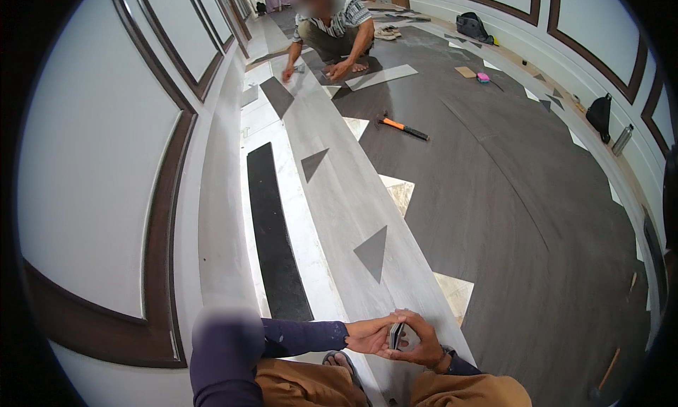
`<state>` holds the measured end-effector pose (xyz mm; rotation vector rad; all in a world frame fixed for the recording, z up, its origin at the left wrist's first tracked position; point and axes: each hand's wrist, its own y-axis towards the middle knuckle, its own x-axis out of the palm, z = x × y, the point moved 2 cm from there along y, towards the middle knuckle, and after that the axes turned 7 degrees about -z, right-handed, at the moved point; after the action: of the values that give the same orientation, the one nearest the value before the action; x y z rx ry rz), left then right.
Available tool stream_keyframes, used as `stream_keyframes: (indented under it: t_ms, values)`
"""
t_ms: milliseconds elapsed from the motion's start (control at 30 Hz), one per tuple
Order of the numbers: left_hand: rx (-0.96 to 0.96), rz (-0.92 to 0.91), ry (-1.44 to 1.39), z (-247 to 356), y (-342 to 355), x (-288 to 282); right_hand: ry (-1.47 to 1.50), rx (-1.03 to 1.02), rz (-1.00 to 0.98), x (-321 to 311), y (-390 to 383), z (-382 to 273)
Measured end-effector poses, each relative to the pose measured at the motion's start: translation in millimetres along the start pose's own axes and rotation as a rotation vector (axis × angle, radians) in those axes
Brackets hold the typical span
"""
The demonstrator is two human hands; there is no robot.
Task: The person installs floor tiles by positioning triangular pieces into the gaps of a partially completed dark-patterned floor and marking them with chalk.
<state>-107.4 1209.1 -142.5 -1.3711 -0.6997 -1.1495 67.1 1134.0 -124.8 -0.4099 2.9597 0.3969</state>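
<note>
Both hands close around a small flat dark object [396, 335], held on edge between them at the near end of the floor [537, 195]: the left hand [369, 335] presses its fingers together against the object's left face, and the right hand [422, 340] curls over its top and right side, fingers bent, none spread. What the object is cannot be told at this size.

Dark grey plank flooring covers the right and middle of the floor, its edge toward the left wall cut in a sawtooth line. Along that edge runs a long pale grey plank [353, 195], reaching from the hands to the far end, with dark triangular offcuts [373, 252] lying on it and pale bare triangles showing beside it. Just left of the plank, near the left wall, lies a long black strip [275, 230] on the pale underfloor.

At the far end another person [332, 26] crouches in a striped shirt, both hands down on the pale plank. An orange-handled hammer [402, 127] lies on the dark flooring between that person and the hands, well apart from both. A black bag [472, 26] sits along the right wall at the far end, a second black bag [600, 114] and a metal bottle [621, 140] farther along the same wall.
</note>
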Motion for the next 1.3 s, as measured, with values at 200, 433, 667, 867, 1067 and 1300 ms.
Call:
stream_keyframes:
  t_ms: [200, 433, 667, 867, 1067, 1300]
  values:
    - [-0.068, -0.04, 0.182, -8, 7, -37, -0.312, -0.088, -0.034, 13, 8, -12]
    - [-0.126, 0.005, 0.267, 2, 12, -6, -0.22, -0.083, 0.031, 12, -1, 10]
    - [-0.043, 0.097, 0.451, 0, 19, -19, -0.452, -0.081, 0.013, 17, 0, 3]
    - [-0.099, 0.171, 0.364, -8, 16, -28, -0.502, -0.03, -0.035, 19, -2, 6]
    - [-0.057, 0.049, 0.396, -16, 20, -38, -0.514, -0.13, -0.076, 18, -3, 2]
    - [-0.12, -0.104, 0.153, 2, 1, -1, -0.378, -0.048, 0.012, 13, -9, 7]
